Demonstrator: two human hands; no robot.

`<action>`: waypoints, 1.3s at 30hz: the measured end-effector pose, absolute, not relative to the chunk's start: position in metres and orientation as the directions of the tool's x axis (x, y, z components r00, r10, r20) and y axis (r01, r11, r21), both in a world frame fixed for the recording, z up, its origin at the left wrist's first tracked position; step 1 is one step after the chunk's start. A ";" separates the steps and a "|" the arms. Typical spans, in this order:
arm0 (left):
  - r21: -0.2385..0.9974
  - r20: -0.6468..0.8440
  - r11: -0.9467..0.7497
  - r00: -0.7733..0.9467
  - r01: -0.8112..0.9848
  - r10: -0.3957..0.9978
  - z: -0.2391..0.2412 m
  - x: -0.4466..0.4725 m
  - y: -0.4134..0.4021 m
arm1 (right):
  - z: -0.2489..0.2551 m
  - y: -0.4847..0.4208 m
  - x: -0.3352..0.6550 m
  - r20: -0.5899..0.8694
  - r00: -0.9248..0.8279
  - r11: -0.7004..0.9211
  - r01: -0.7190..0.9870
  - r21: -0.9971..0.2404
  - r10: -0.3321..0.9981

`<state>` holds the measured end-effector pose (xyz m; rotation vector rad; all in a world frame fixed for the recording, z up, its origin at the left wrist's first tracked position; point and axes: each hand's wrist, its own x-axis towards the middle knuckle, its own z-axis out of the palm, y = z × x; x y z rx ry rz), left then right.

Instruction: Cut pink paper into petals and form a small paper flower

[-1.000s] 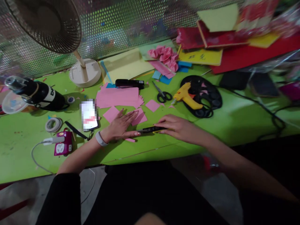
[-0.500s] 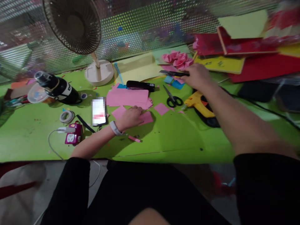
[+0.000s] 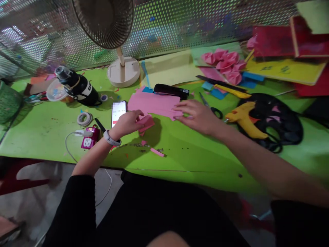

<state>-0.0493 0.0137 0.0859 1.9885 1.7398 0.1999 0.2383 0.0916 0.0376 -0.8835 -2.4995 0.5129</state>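
My left hand (image 3: 128,122) is closed round a few small pink paper squares (image 3: 146,122) and lifts them just off the green table (image 3: 195,151). My right hand (image 3: 196,115) lies flat with fingers spread, its fingertips on the edge of a stack of pink paper sheets (image 3: 153,102). A black and yellow utility knife (image 3: 223,86) rests at the back right, apart from both hands. A thin pink paper strip (image 3: 157,152) lies near the table's front edge.
Black scissors (image 3: 211,106), a yellow glue gun (image 3: 244,118) on a black mat (image 3: 277,120), a black stapler (image 3: 171,91), a phone (image 3: 118,111), a tape roll (image 3: 84,118), a black bottle (image 3: 77,85), a fan (image 3: 123,70), pink paper flowers (image 3: 223,61) and coloured card (image 3: 285,70) surround the hands.
My right hand carried the utility knife to the back right, left it there, and came back onto the pink sheets. My left hand went from flat on the squares to gripping them.
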 end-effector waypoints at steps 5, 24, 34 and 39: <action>0.241 -0.161 -0.116 0.157 0.964 0.974 0.072 -0.055 0.012 | 0.035 0.075 0.210 0.218 -0.790 0.761 0.414 -0.500 0.573; 0.464 -0.203 -0.104 0.220 0.880 0.954 0.052 -0.067 0.040 | 0.019 0.067 0.216 0.168 -0.822 0.735 0.370 -0.568 0.544; 0.832 -0.217 0.115 0.128 0.543 0.968 0.058 -0.059 0.034 | 0.024 0.064 0.211 0.114 -0.683 0.517 0.423 -0.744 0.722; 0.988 -0.010 0.004 0.042 0.154 0.999 0.041 -0.028 0.036 | 0.020 0.067 0.215 0.061 -0.537 0.244 0.277 -0.929 0.842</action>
